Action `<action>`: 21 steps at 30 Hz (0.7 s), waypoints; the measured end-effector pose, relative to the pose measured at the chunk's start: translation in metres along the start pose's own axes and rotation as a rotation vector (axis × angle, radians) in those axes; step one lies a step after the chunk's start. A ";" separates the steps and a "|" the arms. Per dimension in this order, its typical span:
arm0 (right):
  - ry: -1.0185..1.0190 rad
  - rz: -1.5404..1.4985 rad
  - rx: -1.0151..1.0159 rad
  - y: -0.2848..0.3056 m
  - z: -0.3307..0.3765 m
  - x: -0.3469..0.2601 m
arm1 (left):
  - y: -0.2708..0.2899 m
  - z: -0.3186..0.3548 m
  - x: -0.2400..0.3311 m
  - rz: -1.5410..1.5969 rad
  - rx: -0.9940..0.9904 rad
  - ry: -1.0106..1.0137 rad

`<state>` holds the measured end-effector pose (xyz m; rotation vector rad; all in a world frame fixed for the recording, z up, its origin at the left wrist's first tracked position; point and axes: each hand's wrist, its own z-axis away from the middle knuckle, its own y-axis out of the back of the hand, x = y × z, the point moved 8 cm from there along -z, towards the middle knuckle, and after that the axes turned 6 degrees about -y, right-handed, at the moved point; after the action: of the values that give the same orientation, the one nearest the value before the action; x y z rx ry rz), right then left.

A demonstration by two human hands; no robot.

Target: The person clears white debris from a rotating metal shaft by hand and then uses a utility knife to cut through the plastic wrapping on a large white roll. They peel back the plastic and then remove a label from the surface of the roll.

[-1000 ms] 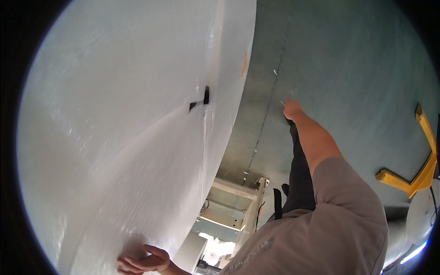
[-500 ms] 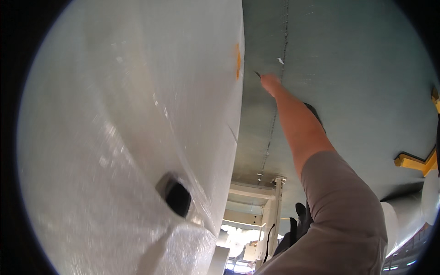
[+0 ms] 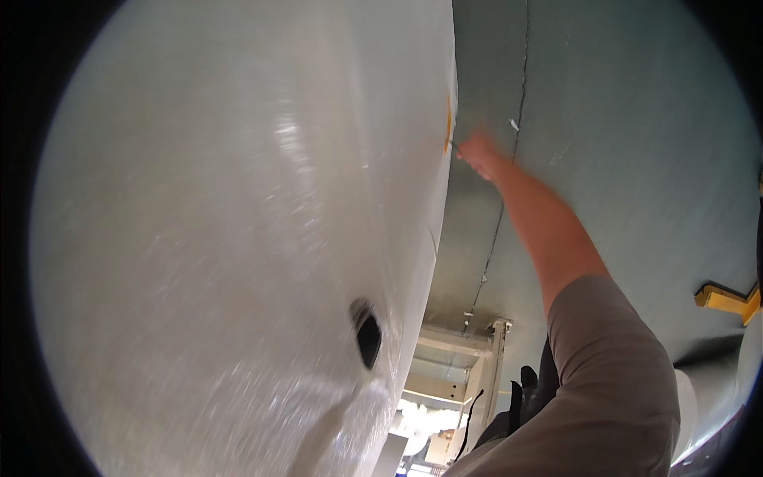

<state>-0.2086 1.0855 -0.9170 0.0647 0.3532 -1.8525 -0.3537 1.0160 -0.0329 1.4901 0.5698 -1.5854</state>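
Observation:
My right arm reaches forward from the lower right, and its hand point(image 3: 482, 154) is closed round a thin, dark, blade-like tool point(image 3: 454, 144); its exact kind is too small and blurred to tell. The tool's tip is at the edge of a large, bulging load wrapped in clear, shiny plastic film point(image 3: 262, 199), beside an orange mark point(image 3: 447, 127). Whether the tip touches the film I cannot tell. Lower on the wrapped load is a dark opening point(image 3: 368, 340). My left hand is out of view.
Below lies a grey-green floor point(image 3: 620, 159) with a dark crack line and a white scrap point(image 3: 513, 125). A cream metal frame point(image 3: 485, 366) stands near the bottom middle. At right are a yellow metal bracket point(image 3: 723, 300) and a film-wrapped roll point(image 3: 711, 401).
My right hand has come closer to the wrapped load; the tool tip, earlier apart from the film edge, is now beside the orange mark. The whole view has shifted slightly.

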 end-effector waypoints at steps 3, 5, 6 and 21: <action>-0.143 0.023 -0.060 -0.034 0.094 -0.015 | 0.013 0.029 -0.010 -0.016 -0.016 0.059; -0.180 0.110 -0.018 -0.037 0.147 -0.027 | 0.018 0.047 -0.015 0.000 -0.001 0.112; -0.137 0.100 0.000 -0.041 0.166 -0.031 | 0.018 0.061 -0.016 0.002 0.005 0.139; 0.125 0.095 -0.059 -0.091 0.433 -0.081 | 0.031 0.068 -0.003 0.195 0.076 0.396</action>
<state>-0.2114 1.0665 -0.4670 0.1545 0.4833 -1.7471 -0.3666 0.9453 -0.0111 1.8746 0.5671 -1.1792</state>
